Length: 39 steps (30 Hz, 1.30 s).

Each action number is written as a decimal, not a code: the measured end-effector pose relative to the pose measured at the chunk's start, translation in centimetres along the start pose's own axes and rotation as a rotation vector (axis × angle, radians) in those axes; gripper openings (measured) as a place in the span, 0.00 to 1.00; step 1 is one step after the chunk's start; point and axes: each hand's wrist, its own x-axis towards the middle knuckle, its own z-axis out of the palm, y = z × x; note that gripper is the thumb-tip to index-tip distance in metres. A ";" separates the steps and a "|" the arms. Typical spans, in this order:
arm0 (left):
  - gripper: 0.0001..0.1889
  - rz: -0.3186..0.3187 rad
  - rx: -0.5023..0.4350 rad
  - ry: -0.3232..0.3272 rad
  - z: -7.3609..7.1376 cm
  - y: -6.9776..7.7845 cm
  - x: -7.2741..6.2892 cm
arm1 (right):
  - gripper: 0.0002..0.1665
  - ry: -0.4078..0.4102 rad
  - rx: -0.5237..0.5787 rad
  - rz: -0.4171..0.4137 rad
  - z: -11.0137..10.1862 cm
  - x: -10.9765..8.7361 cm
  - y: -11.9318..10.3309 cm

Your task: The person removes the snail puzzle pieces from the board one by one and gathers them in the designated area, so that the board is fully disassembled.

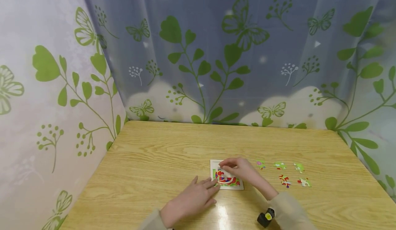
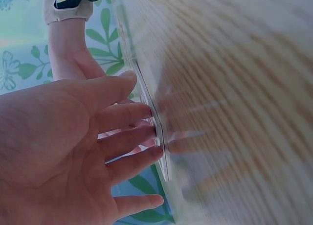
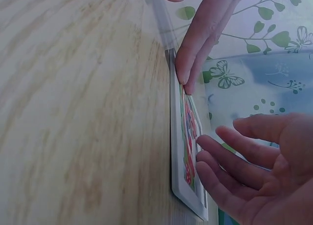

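Observation:
A small jigsaw board (image 1: 213,163) with a white rim lies on the table, partly filled with red, blue, white and green pieces. My left hand (image 1: 198,196) is spread palm down, its straight fingertips resting on the board's near left edge. Over the upper part of the board is my right hand (image 1: 242,171), with loosely bent fingers. In the right wrist view, no piece shows between the fingers of this right hand (image 3: 266,161), and some fingertips are close to the picture (image 3: 190,132). Part of the board is hidden beneath both hands.
Several loose jigsaw pieces lie right of the board, among them a green-and-white piece (image 1: 279,166), a red-and-blue piece (image 1: 284,181) and a pale green piece (image 1: 305,182). The wooden table (image 1: 154,147) meets a patterned curtain (image 1: 198,51) behind.

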 end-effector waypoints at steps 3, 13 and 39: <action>0.26 -0.002 0.003 0.000 0.0 0.0 0.0 | 0.13 -0.012 0.009 0.001 0.2 0.1 -0.1; 0.26 -0.011 -0.009 -0.006 -0.2 0.2 0.1 | 0.13 -0.010 0.061 0.031 0.4 0.1 -0.4; 0.23 0.010 0.018 0.038 -0.1 0.0 0.3 | 0.07 0.008 0.149 0.003 1.1 0.4 -0.5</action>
